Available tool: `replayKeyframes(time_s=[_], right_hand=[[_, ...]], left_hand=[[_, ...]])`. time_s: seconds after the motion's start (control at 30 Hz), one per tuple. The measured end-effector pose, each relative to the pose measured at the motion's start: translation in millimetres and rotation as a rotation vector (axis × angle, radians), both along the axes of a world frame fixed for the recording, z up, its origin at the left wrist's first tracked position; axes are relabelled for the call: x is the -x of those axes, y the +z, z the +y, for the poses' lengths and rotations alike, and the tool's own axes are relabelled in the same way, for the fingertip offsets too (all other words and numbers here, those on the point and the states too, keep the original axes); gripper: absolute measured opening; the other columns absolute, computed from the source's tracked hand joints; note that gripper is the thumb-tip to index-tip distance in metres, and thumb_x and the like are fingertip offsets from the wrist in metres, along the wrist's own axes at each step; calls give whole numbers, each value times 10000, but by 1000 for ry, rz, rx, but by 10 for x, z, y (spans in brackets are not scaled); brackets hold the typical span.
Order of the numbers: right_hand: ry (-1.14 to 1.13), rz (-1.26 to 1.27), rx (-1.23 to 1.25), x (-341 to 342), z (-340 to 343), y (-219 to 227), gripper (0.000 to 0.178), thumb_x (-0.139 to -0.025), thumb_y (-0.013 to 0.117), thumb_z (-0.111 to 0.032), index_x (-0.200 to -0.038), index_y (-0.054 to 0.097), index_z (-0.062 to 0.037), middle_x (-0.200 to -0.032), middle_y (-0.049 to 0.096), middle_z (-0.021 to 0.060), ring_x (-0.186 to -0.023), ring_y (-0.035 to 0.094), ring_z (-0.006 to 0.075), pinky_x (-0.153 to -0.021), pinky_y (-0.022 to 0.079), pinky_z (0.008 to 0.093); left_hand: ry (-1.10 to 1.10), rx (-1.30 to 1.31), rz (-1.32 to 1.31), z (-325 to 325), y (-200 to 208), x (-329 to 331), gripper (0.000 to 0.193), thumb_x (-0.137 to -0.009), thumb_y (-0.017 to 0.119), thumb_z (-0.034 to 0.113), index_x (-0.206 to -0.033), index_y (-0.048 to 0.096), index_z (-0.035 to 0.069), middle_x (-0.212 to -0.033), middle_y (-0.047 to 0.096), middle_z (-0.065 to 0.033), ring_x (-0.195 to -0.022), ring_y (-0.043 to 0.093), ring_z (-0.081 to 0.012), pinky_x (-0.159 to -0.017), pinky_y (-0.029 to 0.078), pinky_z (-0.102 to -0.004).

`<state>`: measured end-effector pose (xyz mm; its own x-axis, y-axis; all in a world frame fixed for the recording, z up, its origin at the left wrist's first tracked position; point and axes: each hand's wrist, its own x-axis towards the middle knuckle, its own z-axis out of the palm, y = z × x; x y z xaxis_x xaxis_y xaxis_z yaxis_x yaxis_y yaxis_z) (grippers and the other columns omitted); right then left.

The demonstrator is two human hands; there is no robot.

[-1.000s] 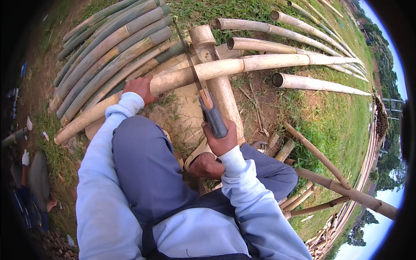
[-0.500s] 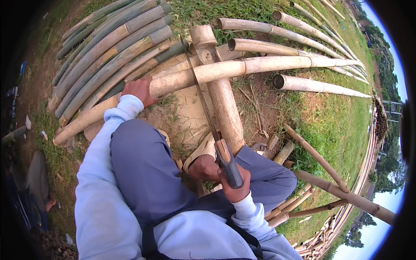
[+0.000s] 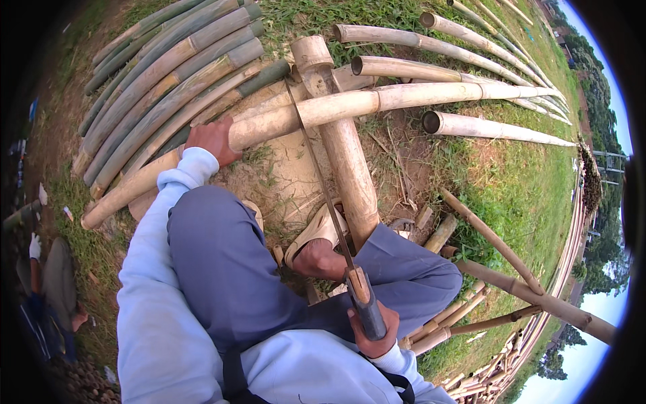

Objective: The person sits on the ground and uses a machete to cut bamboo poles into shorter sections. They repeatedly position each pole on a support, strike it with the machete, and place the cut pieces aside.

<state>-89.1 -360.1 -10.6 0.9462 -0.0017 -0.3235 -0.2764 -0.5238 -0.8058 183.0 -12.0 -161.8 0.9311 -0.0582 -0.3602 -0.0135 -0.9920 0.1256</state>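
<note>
A long pale bamboo pole (image 3: 336, 110) lies crosswise over a thick upright-slanting bamboo post (image 3: 350, 168). My left hand (image 3: 214, 140) is wrapped over the pole, left of the post. In my right hand (image 3: 377, 334) I grip the dark handle of a handsaw (image 3: 316, 158), close to my lap. Its long narrow blade runs up and away to the left and crosses the pole just left of the post. How deep the teeth sit in the bamboo I cannot tell. My sandalled foot (image 3: 321, 259) rests beside the post's lower end.
Several cut green-grey bamboo lengths (image 3: 168, 87) lie side by side at the far left. More long pale poles (image 3: 484, 128) stretch over the grass at the right. A bamboo frame (image 3: 538, 303) stands at the lower right. Another person (image 3: 54, 283) sits at the left edge.
My right hand has drawn the saw back toward my body and slightly right. The left hand stays on the pole. At the left edge, the other person's white-gloved hand has come into view.
</note>
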Motion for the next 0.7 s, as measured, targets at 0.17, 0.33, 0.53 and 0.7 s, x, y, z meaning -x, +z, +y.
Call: replayKeyframes(time_s=[0.17, 0.33, 0.53, 0.7], right_hand=[[13, -77, -141, -1022, 258, -799, 222, -898, 754, -59, -1088, 701, 42, -859, 718, 60, -801, 624, 100, -742, 509, 283], [76, -154, -147, -1838, 581, -997, 184, -915, 753, -91, -1024, 668, 31, -816, 661, 77, -763, 565, 108, -719, 496, 303], [-25, -36, -110, -301, 98, -307, 198, -875, 739, -29, -1068, 699, -11, -848, 713, 134, -770, 711, 202, -731, 537, 314], [-48, -116, -78, -272, 120, -279, 199, -855, 745, -27, -1049, 705, -4, -779, 677, 143, -691, 675, 178, -666, 524, 321]], left_hand=[[7, -5, -44, -63, 5, 10, 687, -737, 840, 487, -1224, 613, 59, -1071, 744, -204, -999, 724, -383, -896, 580, -471], [-21, -25, -16, 7, 47, -134, 774, -746, 814, 476, -1385, 590, 100, -1091, 743, -207, -1028, 714, -387, -935, 555, -494], [-8, 11, -35, 42, -45, -34, 739, -703, 834, 441, -1298, 597, 73, -1050, 738, -230, -1012, 704, -408, -908, 546, -510], [26, -7, 28, -24, -56, 64, 752, -701, 850, 430, -1312, 590, 75, -1062, 737, -236, -1023, 706, -418, -916, 550, -509]])
